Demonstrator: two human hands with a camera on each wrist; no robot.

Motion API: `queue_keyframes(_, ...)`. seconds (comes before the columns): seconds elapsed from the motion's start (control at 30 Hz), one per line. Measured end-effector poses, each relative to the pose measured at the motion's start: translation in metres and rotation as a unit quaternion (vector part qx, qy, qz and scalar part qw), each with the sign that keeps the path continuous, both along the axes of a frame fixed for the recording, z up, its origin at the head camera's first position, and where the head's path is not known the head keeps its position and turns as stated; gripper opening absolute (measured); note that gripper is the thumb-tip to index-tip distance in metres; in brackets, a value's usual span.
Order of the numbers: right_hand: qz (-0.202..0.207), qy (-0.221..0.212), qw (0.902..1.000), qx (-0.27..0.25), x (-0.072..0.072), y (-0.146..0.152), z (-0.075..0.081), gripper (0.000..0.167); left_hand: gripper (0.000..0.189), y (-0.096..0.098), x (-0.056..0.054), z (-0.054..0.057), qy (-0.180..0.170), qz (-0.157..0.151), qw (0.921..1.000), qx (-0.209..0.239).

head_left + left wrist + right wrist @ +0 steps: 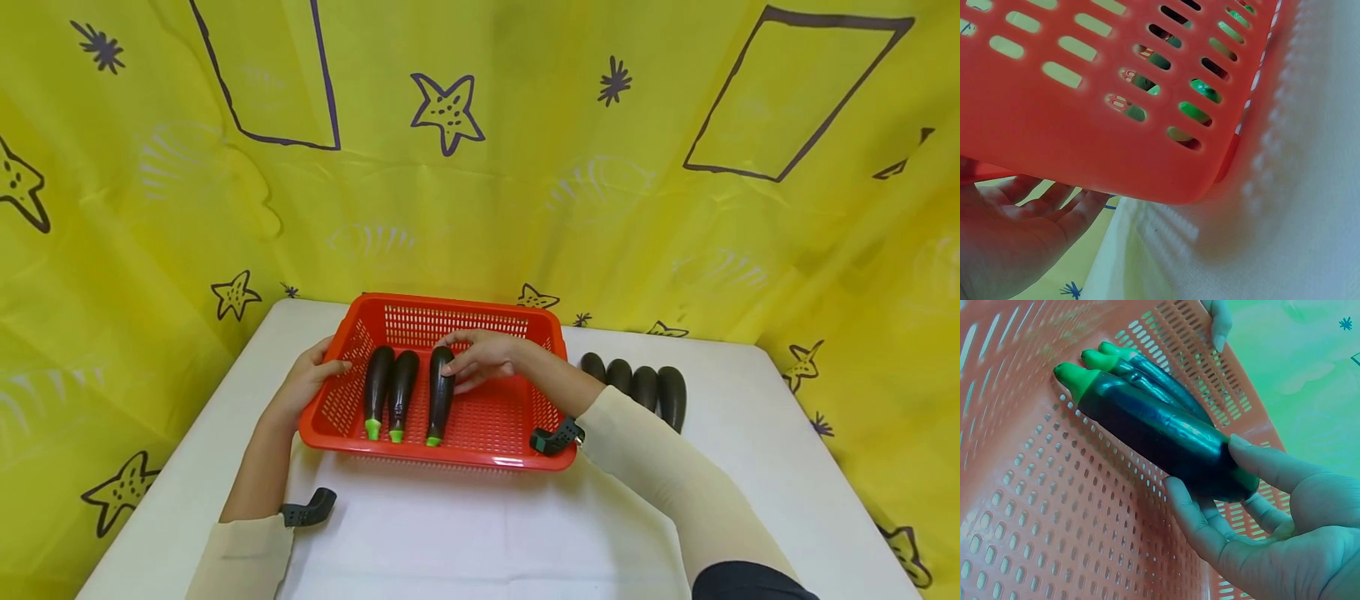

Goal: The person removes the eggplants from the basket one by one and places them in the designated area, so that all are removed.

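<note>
A red plastic basket (480, 454) with slotted walls stands on the table. My left hand (307, 379) grips its left rim, thumb over the inside and fingers (1075, 215) under the lip outside. Inside, my right hand (483, 358) holds a dark, glossy eggplant (439, 404) near its rounded end, thumb on one side and fingers round the other. The green stem of this eggplant (1079, 381) points toward the near wall. Left of it, an eggplant (402, 392) and another eggplant (378, 387) lie side by side, stems the same way.
Right of the basket, several more eggplants (643, 385) lie in a row on the white table (772, 433), partly hidden by my right forearm. A yellow patterned curtain (510, 208) hangs close behind the table. Each wrist wears a small black camera (311, 508).
</note>
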State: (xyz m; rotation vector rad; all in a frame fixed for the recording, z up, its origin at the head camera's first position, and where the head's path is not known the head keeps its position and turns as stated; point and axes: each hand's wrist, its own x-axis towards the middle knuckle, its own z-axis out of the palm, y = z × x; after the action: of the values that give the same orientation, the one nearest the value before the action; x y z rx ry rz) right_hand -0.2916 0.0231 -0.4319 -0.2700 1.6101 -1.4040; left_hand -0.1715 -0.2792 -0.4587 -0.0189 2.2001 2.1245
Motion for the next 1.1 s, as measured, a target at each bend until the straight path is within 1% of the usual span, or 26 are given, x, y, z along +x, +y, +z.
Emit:
queue_keyframes(0.17, 0.002, 0.006, 1.0000, -0.003, 0.000, 0.000, -0.001, 0.045, 0.062, 0.000, 0.000, 0.001, -0.002, 0.001, 1.0000, 0.000)
queue_keyframes(0.4, -0.008, 0.016, 0.9998, -0.005, 0.001, 0.000, -0.003, 0.041, 0.062, 0.001, 0.000, 0.001, -0.001, -0.001, 1.0000, -0.002)
queue_keyframes(0.6, -0.005, 0.030, 0.9995, -0.009, 0.001, 0.002, -0.001, 0.044, 0.061, 0.001, -0.001, 0.000, 0.000, -0.003, 1.0000, 0.002)
queue_keyframes(0.9, -0.036, 0.034, 0.9988, -0.006, -0.002, 0.006, 0.009, 0.050, 0.062, 0.000, 0.000, -0.001, 0.001, -0.002, 1.0000, 0.002)
queue_keyframes(1.1, -0.048, 0.028, 0.9984, -0.007, -0.002, 0.007, 0.023, 0.052, 0.060, 0.000, 0.001, 0.000, 0.004, -0.001, 1.0000, 0.005)
